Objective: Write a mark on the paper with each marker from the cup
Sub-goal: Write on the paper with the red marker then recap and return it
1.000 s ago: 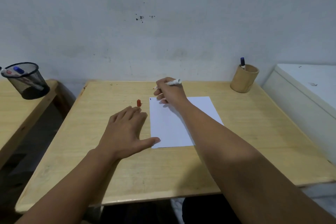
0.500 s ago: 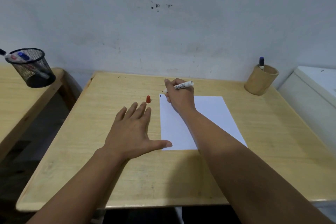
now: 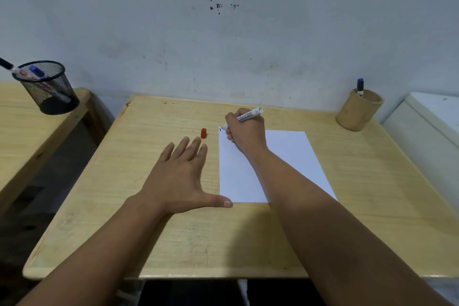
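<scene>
A white marker [image 3: 246,116] is gripped in the closed right hand [image 3: 246,133], its tip at the far left corner of the sheet of paper [image 3: 288,156], where a small dark mark [image 3: 220,129] shows; whether the tip touches cannot be told. The paper lies flat on a pale wooden desk [image 3: 372,181]. A red cap [image 3: 203,133] stands on the wood just left of the paper, beyond the fingertips of the left hand [image 3: 181,176], which rests flat, spread and empty. At the far right corner stands a wooden cup [image 3: 357,113] holding a blue-capped marker [image 3: 360,87], its barrel hidden inside. Behind is a scuffed grey wall [image 3: 223,32]. On a second desk [image 3: 29,119] at left, a black mesh holder [image 3: 47,87] holds more markers, partly cut off.
</scene>
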Motion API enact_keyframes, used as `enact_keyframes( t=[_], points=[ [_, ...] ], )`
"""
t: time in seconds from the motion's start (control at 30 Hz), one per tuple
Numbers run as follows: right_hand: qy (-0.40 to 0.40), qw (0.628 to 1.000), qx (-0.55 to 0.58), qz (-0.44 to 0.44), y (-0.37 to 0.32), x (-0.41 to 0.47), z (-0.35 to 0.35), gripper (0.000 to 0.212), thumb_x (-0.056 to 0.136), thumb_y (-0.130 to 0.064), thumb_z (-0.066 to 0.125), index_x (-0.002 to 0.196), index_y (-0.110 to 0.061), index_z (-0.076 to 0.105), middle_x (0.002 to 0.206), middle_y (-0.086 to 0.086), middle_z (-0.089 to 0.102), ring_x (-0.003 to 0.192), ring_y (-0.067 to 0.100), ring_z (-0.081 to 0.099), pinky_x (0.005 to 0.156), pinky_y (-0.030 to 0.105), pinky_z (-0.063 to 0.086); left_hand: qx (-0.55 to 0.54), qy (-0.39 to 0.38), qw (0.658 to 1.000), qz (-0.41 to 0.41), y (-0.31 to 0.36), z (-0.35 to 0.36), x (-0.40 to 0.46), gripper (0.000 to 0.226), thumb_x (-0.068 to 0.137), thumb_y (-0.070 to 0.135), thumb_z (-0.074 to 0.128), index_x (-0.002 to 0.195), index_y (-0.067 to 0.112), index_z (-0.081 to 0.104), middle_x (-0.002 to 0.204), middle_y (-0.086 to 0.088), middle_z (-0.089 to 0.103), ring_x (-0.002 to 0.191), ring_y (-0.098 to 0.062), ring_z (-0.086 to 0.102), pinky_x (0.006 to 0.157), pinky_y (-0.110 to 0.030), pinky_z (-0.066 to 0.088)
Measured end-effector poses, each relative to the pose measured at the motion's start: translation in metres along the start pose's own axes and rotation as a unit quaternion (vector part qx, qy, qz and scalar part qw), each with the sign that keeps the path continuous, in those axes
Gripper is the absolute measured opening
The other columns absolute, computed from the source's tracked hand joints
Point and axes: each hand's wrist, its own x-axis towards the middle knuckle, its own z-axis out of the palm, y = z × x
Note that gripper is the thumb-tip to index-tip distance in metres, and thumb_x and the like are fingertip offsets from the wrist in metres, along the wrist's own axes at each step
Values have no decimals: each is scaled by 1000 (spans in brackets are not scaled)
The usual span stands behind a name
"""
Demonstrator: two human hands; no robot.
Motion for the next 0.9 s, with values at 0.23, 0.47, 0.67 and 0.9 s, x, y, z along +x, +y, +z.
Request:
enact_keyframes(
  t=[0.23, 0.47, 0.67, 0.9],
  points=[
    [2, 1000, -10, 1, -1, 0, 0, 29, 82, -24, 63, 55, -21, 53, 70, 23, 72, 53, 21, 66, 59, 37, 53, 6, 1, 1000, 1, 1, 0, -1, 150, 50, 113, 25, 167, 21, 6, 174, 2, -7, 160, -17, -15, 130, -49, -3],
    [5, 1000, -8, 3, -1, -1, 1, 25, 79, -24, 62, 57, -18, 53, 66, 20, 71, 51, 24, 63, 58, 37, 51, 3, 1, 1000, -1, 1, 0, 0, 151, 49, 114, 26, 167, 21, 7, 174, 2, -6, 160, -17, -14, 130, -49, -2],
    [3, 999, -41, -17, 2, 1, 2, 26, 77, -29, 63, 57, -14, 54, 69, 19, 73, 51, 23, 65, 59, 41, 54, 1, 3, 1000, 0, 0, 0, 0, 150, 49, 113, 27, 167, 21, 8, 175, 2, -5, 160, -16, -14, 130, -49, -2],
    [1, 999, -29, -24, 4, 2, 2, 28, 76, -26, 63, 68, -2, 51, 74, 29, 70, 50, 23, 61, 58, 40, 52, 1, 5, 1000, -2, 1, 1, 1, 152, 48, 114, 26, 166, 21, 8, 175, 2, -4, 160, -16, -13, 130, -49, -2]
  ],
)
